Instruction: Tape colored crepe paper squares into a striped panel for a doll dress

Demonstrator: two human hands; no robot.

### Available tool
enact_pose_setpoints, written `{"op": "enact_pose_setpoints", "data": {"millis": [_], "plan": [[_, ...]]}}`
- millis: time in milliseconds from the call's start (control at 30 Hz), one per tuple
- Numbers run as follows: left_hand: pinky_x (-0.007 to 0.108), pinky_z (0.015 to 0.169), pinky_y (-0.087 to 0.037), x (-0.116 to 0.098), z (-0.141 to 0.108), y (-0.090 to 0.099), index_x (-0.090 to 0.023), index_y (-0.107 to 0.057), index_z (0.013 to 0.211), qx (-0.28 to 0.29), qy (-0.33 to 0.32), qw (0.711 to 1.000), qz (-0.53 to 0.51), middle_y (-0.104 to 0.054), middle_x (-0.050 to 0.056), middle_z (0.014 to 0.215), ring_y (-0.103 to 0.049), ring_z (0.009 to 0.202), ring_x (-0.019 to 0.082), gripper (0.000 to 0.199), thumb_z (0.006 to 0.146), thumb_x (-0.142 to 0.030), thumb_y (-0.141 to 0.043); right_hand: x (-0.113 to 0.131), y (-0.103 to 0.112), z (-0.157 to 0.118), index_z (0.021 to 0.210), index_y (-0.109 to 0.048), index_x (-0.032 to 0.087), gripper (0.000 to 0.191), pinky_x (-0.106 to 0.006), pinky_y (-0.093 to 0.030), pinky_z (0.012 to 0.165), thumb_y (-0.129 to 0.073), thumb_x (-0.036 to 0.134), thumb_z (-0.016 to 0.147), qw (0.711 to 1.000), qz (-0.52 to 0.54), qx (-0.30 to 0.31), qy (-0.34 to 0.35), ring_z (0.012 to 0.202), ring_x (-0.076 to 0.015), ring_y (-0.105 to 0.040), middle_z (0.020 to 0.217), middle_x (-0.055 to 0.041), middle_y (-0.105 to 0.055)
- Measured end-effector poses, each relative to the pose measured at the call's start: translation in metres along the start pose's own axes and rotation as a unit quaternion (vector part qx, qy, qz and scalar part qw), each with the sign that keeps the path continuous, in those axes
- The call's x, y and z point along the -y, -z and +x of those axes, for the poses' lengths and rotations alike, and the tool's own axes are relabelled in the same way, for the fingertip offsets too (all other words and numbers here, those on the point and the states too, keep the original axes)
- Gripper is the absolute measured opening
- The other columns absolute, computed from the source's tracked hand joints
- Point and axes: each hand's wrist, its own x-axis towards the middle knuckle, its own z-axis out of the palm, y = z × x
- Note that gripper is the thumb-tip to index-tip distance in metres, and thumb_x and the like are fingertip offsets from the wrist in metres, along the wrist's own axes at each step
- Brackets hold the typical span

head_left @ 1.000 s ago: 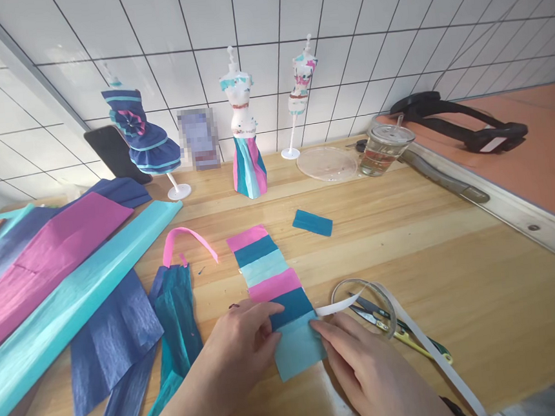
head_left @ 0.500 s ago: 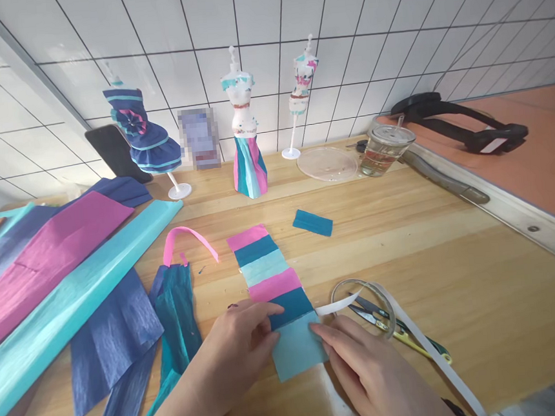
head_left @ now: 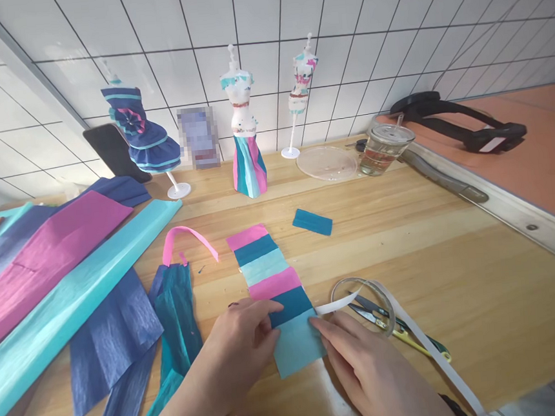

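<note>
- The striped paper strip (head_left: 274,284) lies on the table (head_left: 455,238), its light-blue end panel (head_left: 299,350) nearest the person.
- Next to nothing changes over the last second: both hands keep their places and the light-blue panel shifts very slightly at most. That suggests a pause for steadying or lining up the join with the dark-blue panel (head_left: 290,302), rather than a new step.
- The left hand (head_left: 240,341) lies over the strip's left edge, index fingertip on the dark-blue panel, thumb at the light-blue one, their tips apart. Whether other fingers grip below cannot be told.
- The right hand (head_left: 368,358) has its index fingertip on the light-blue panel's right edge; its thumb is hidden, so a pinch cannot be told from a press.
- Right of the strip, white tape (head_left: 337,306) runs from the join to a tape roll (head_left: 392,318), which overlaps scissors (head_left: 405,338).
- Just beyond the strip's right side lies a loose dark-blue piece (head_left: 312,222); to its left, a pink ribbon (head_left: 189,230) and piled paper (head_left: 93,272).
- Beyond its far end stands a dress form (head_left: 249,168) in a striped skirt.
- No brand or wording is readable: the white label (head_left: 492,144) on the headset (head_left: 459,117), far right of the strip, shows no legible text, and the panel (head_left: 198,137) behind is blurred out.
</note>
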Motion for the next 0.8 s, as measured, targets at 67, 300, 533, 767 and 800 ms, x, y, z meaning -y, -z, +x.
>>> {"op": "enact_pose_setpoints", "data": {"millis": [67,300,533,767,800], "plan": [[0.027,0.072,-0.045,-0.0005,0.0008,-0.0002,-0.02,-0.065,0.103,0.001,0.0,1.0,0.006,-0.062,0.0,0.071,-0.058,0.072,0.015,0.034,0.074,-0.012,-0.05,0.0006,0.0006,0.0006,0.115,-0.056,0.018,0.035,-0.033,-0.054,0.079,-0.034,0.011,0.087,1.0,0.0,0.003,0.0,0.075,-0.0183,-0.065,0.095,-0.0099,-0.063],[0.028,0.072,-0.046,-0.0001,0.0025,-0.0006,-0.02,-0.065,0.103,0.001,-0.002,1.0,0.009,-0.061,-0.001,0.07,-0.058,0.072,0.016,0.034,0.074,-0.012,-0.049,0.0019,0.0038,0.0028,0.117,-0.055,0.015,0.039,-0.034,-0.055,0.076,-0.033,0.009,0.085,1.0,-0.007,0.027,0.003,0.074,-0.019,-0.065,0.092,-0.0105,-0.063],[0.028,0.072,-0.046,0.0008,0.0019,-0.0017,-0.021,-0.065,0.102,-0.005,-0.004,1.0,0.005,-0.06,-0.001,0.068,-0.057,0.072,0.016,0.034,0.073,-0.012,-0.05,0.0024,0.0033,0.0025,0.117,-0.056,0.016,0.041,-0.032,-0.056,0.073,-0.035,0.008,0.083,0.999,-0.028,0.026,0.008,0.068,-0.018,-0.065,0.093,-0.011,-0.064],[0.027,0.071,-0.044,-0.0019,0.0024,0.0003,-0.019,-0.063,0.103,0.003,0.001,1.0,-0.006,-0.058,-0.001,0.069,-0.056,0.071,0.016,0.034,0.073,-0.012,-0.049,0.0048,0.0051,0.0023,0.121,-0.054,0.015,0.043,-0.032,-0.056,0.07,-0.038,0.007,0.082,0.998,-0.029,0.062,0.0,0.069,-0.0179,-0.065,0.095,-0.0105,-0.062],[0.027,0.071,-0.044,-0.0026,0.0027,0.0007,-0.019,-0.062,0.104,0.004,0.001,1.0,-0.007,-0.057,-0.002,0.068,-0.056,0.07,0.015,0.035,0.073,-0.012,-0.049,0.0049,0.0051,0.0023,0.121,-0.055,0.015,0.043,-0.032,-0.056,0.07,-0.038,0.007,0.082,0.998,-0.033,0.06,-0.001,0.068,-0.0177,-0.064,0.095,-0.0105,-0.062]]}}
